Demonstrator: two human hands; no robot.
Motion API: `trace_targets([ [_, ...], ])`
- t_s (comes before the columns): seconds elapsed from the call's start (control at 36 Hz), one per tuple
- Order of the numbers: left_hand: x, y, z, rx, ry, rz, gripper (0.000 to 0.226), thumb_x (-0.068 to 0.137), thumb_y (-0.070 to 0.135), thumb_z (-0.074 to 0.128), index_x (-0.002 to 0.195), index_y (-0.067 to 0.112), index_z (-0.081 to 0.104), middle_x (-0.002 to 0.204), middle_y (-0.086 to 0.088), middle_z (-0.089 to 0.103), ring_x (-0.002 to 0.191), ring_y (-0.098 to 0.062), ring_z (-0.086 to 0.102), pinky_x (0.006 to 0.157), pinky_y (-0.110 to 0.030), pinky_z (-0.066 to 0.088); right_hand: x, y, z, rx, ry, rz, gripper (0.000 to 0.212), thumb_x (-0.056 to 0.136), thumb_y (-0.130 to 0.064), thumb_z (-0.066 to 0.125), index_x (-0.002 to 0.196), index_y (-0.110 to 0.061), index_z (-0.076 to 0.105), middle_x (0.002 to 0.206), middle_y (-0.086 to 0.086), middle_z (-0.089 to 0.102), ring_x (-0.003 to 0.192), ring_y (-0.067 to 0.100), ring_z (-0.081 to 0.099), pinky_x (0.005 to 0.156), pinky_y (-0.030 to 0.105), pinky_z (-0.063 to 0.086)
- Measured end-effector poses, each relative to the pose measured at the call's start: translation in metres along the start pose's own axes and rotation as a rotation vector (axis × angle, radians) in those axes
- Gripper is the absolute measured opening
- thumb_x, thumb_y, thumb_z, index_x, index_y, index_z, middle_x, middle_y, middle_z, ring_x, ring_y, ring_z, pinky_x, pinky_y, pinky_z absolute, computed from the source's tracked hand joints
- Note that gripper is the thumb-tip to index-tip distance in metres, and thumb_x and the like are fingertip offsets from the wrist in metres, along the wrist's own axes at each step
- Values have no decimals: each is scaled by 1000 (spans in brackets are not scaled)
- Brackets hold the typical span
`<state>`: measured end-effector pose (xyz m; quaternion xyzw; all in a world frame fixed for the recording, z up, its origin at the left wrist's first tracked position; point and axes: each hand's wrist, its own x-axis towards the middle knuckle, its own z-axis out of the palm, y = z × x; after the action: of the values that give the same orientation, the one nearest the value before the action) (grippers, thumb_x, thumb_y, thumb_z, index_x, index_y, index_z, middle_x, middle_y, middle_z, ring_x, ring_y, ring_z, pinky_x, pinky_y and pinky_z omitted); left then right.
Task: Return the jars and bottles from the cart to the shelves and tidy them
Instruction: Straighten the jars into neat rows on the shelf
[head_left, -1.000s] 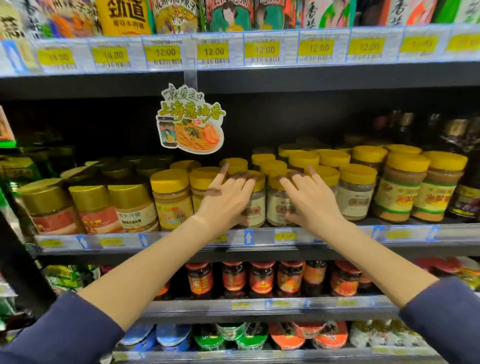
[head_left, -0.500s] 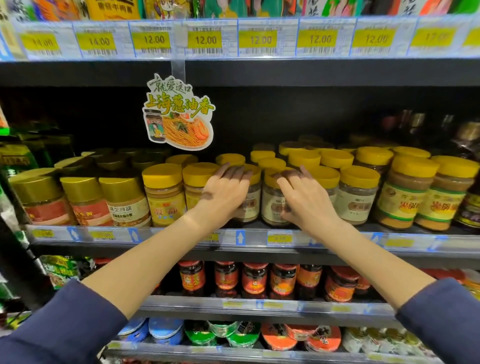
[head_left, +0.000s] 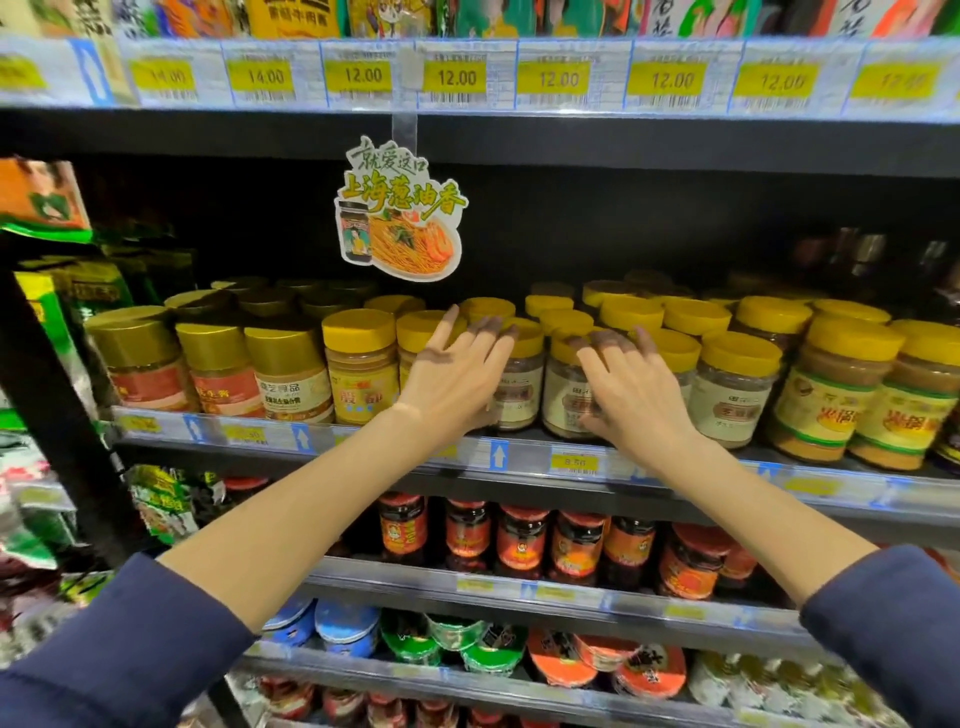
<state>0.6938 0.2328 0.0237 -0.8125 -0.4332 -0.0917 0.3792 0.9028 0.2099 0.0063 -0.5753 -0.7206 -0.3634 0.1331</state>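
Yellow-lidded sauce jars stand in rows on the middle shelf. My left hand lies flat against the front row, fingers spread, covering the jar beside a yellow-labelled jar and touching a pale-labelled jar. My right hand rests the same way on the pale-labelled jar to its right, its fingertips on the yellow lids behind. Another pale-labelled jar stands just right of that hand. Neither hand lifts a jar. No cart is in view.
Gold-lidded jars fill the shelf's left end and larger green-and-yellow labelled jars the right. A cardboard noodle sign hangs above my left hand. Red-lidded chilli jars line the shelf below, bowl noodles lower still. A dark upright stands left.
Both hands have stayed on the same front-row jars, with the fingers shifting slightly. My view has swung a little, so the shelf sits differently in frame.
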Motion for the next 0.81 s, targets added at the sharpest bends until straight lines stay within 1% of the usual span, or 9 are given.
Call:
trace_targets([
  [0.11,-4,-15,4,-50,-68,20,100,78,49,65,147,4,10,152,-15,25,142,-25,23,116,-50,3,4,-8,-8,-5,7,36,98,43,-40,90,126,-5,51,116,22,61,111,36,58,101,54,37],
  [0.17,-7,-25,3,-58,-88,11,94,84,45,60,148,7,3,155,-12,15,144,-24,15,116,-48,-3,9,-16,-14,-1,25,42,100,42,-41,90,127,-5,50,116,21,60,110,37,58,100,55,38],
  [0.28,-20,-49,6,-86,-48,12,87,85,40,60,148,6,10,154,-14,20,143,-25,18,116,-47,-1,19,-39,-26,0,57,61,104,37,-44,90,124,-3,51,106,21,62,102,37,60,99,56,40],
  [0.36,-35,-72,11,-58,89,53,91,64,44,78,136,0,42,134,-19,52,127,-29,49,111,-53,24,27,-59,-33,7,79,70,103,30,-41,92,118,-1,55,97,21,62,92,38,63,96,57,41],
  [0.42,-44,-87,18,-65,140,74,99,48,47,85,127,-3,52,121,-20,62,115,-30,60,103,-56,36,32,-72,-35,17,88,67,104,29,-39,92,118,0,56,96,22,63,91,38,63,94,59,42],
  [0.5,-53,-103,18,-48,157,82,99,53,44,85,132,-3,46,127,-17,59,118,-28,57,105,-53,34,38,-90,-38,32,94,74,104,31,-40,91,119,1,56,99,22,63,93,38,63,95,59,41],
  [0.58,-62,-115,21,-12,77,64,103,69,55,70,144,2,25,145,-12,42,134,-24,40,115,-48,15,44,-105,-38,37,86,85,105,33,-42,91,122,-1,53,103,21,63,98,37,62,97,57,40],
  [0.72,-73,-133,35,0,130,72,108,46,59,81,131,1,49,124,-12,62,116,-25,59,106,-49,35,51,-123,-37,17,55,93,108,32,-41,91,124,0,53,103,21,62,98,38,62,98,58,39],
  [0.81,-74,-136,41,-15,120,77,106,52,58,80,134,1,45,128,-12,59,120,-25,56,109,-50,31,54,-129,-37,17,26,90,106,37,-39,91,127,0,51,108,22,61,101,39,60,101,58,36],
])
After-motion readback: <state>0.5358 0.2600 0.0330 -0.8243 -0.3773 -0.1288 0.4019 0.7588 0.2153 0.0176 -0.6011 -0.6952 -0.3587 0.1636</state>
